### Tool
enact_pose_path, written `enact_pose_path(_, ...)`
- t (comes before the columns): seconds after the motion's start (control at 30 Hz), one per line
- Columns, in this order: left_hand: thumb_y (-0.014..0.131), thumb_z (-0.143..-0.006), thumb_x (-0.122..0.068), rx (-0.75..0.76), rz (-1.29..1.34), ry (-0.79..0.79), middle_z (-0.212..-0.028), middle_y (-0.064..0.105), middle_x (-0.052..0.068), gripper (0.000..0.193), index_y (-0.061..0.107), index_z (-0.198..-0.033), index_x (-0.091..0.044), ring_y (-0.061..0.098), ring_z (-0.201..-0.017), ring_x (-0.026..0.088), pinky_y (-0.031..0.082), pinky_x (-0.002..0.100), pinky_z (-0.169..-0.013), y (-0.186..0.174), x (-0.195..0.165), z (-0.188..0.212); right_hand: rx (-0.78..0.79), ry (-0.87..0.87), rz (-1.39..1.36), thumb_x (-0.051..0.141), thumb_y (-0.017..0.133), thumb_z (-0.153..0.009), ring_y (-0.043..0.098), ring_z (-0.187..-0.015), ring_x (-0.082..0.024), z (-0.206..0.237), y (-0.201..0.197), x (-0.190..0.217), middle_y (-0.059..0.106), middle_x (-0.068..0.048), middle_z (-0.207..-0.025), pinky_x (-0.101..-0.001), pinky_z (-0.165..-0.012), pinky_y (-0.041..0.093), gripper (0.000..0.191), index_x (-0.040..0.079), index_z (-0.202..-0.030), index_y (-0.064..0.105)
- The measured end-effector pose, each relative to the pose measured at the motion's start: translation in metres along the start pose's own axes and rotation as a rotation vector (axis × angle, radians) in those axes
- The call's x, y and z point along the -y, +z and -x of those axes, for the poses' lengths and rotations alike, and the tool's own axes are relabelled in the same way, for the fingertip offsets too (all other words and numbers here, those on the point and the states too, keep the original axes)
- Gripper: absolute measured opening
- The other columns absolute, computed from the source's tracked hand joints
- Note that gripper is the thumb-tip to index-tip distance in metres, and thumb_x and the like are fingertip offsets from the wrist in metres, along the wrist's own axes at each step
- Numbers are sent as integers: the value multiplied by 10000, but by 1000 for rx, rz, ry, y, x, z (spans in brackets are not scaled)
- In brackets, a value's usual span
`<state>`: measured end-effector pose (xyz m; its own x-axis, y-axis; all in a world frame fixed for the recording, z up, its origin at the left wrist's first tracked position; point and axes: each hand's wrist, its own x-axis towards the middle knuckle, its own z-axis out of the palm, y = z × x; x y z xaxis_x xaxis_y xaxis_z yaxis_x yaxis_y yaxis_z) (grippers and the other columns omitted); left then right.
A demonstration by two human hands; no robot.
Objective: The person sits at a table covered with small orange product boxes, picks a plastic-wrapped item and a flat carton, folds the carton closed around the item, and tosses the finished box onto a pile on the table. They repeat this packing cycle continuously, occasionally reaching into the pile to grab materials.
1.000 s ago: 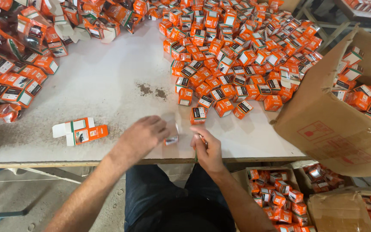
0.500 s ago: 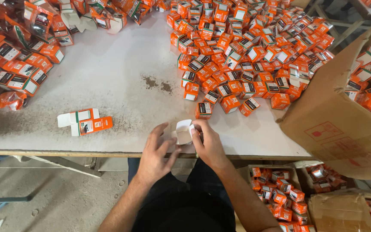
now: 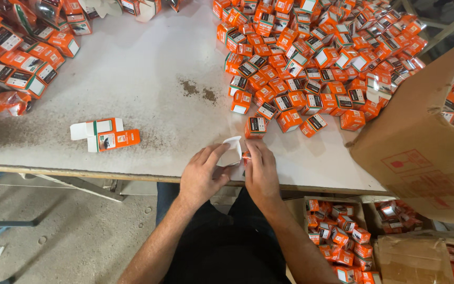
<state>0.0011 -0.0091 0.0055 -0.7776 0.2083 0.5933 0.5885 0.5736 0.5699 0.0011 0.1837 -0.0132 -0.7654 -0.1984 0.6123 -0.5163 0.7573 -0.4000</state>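
Both the left hand and right hand pinch a small half-folded box at the table edge, where a slipped flap could drop it to the floor.

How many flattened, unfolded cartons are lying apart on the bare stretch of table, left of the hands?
2: one flat white-and-orange carton and one orange flat carton just below it, touching, left of the left hand. More may be hidden in the piles.
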Motion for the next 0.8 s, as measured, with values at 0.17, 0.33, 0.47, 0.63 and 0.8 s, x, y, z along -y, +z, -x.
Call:
enact_pose_path(0.17, 836, -744, -165, 15, -2, -55, -1199, 670, 124, 656, 570, -1339, -94, 667, -1043, 345, 552, 432, -898, -1, 0, 1, -26, 78, -143, 110, 741, -869, 523, -1253, -422, 5, -9, -2, 533, -271, -1397, -489, -1056, 436, 667, -35, -1438, 423)
enact_pose_path(0.33, 855, -759, -204, 13, 10, -28, -1131, 670, 128, 657, 565, -1338, -90, 670, -1028, 345, 546, 441, -908, 1, 3, 1, 54, 101, 32, 143, 887, -777, 614, -1054, -343, 24, -27, -7, 629, -163, -1154, -468, -891, 496, 738, 10, -1385, 490)
enact_pose_path(0.47, 844, -765, -177, 26, 1, -13, -1104, 678, 120, 663, 553, -1355, -94, 674, -1037, 340, 547, 447, -924, 3, 5, 1, -70, 187, -312, 81, 913, -824, 622, -872, -207, 18, -40, -13, 637, -128, -1208, -308, -742, 563, 654, 56, -1328, 496)
enact_pose_path(0.63, 850, -729, -173, 12, 23, 19, -1149, 687, 142, 748, 506, -1388, -85, 666, -1082, 360, 529, 466, -940, 6, 10, 3, 16, -350, 89, -36, 746, -846, 636, -1128, -320, -18, -61, 15, 547, -171, -1346, -361, -898, 568, 520, 48, -1332, 583)
enact_pose_path(0.8, 838, -711, -155, 11, 50, -30, -1134, 692, 138, 820, 457, -1427, -35, 665, -1076, 353, 527, 463, -951, 10, 12, 5, 297, -597, 310, 90, 646, -849, 605, -1078, -317, -55, -72, 42, 586, -175, -1284, -421, -880, 540, 476, -21, -1310, 616)
